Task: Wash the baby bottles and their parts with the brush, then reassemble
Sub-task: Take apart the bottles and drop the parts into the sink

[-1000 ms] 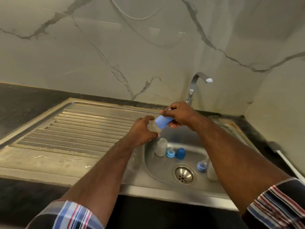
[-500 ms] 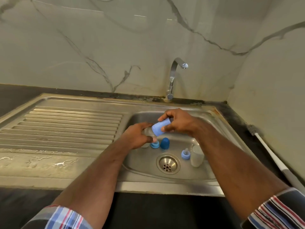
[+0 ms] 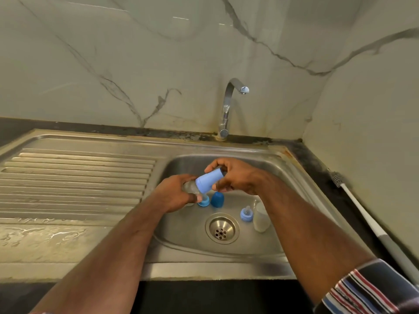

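Note:
Over the sink basin point(image 3: 267, 243) my left hand point(image 3: 174, 196) grips a clear baby bottle point(image 3: 190, 186) lying on its side. My right hand point(image 3: 235, 177) holds the light blue cap point(image 3: 208, 180) that sits on the bottle's neck. Below them in the basin lie a blue ring with a teat point(image 3: 203, 201), a dark blue cap point(image 3: 217, 199), another blue ring with a teat point(image 3: 246, 214) and a second clear bottle point(image 3: 261, 219). The bottle brush point(image 3: 362, 214) lies on the counter at the right.
The tap point(image 3: 229, 105) stands behind the basin, and no water runs from it. A ribbed steel draining board point(image 3: 74, 177) lies to the left, wet near its front. The drain point(image 3: 221, 228) is in the basin's middle. Marble walls close in behind and at the right.
Both hands with the bottle and cap have come lower, over the basin. The camera has tilted down and turned right, so the brush on the counter now shows.

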The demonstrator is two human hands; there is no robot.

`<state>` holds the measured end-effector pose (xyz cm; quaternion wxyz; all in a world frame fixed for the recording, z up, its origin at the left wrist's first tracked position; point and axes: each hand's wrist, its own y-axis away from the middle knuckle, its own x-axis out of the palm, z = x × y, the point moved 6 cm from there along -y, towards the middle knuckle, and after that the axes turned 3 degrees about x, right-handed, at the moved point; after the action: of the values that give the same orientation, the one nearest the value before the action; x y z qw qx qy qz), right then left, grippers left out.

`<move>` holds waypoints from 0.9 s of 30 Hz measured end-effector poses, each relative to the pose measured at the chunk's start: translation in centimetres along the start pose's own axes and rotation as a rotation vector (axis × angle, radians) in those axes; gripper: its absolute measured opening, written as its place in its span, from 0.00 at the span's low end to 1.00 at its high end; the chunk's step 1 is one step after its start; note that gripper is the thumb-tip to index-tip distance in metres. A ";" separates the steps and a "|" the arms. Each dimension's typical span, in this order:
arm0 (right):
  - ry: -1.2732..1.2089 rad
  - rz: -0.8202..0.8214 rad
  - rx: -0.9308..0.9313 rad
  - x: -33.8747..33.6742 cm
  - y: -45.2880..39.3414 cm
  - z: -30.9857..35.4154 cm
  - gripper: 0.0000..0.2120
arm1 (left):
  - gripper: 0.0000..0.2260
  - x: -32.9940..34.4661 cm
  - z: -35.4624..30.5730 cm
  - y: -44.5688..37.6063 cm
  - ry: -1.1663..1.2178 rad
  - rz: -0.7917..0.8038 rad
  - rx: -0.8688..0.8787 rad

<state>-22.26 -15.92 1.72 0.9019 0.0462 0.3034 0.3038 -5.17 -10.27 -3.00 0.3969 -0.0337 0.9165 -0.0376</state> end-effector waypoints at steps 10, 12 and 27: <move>0.058 -0.057 -0.026 -0.4 -0.1 0.5 0.13 | 0.24 -0.1 -1.3 0.1 -0.030 -0.010 0.055; 0.112 -0.079 -0.111 -0.6 0.1 1.1 0.17 | 0.25 0.1 -1.4 0.0 -0.030 -0.011 0.057; 0.057 -0.088 -0.078 -0.8 0.0 1.1 0.15 | 0.27 -0.4 -1.5 0.1 -0.064 -0.070 0.070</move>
<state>-22.13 -16.28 3.04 0.9065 -0.0112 0.3186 0.2768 -6.01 -10.10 -1.67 0.4255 -0.0531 0.8996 -0.0825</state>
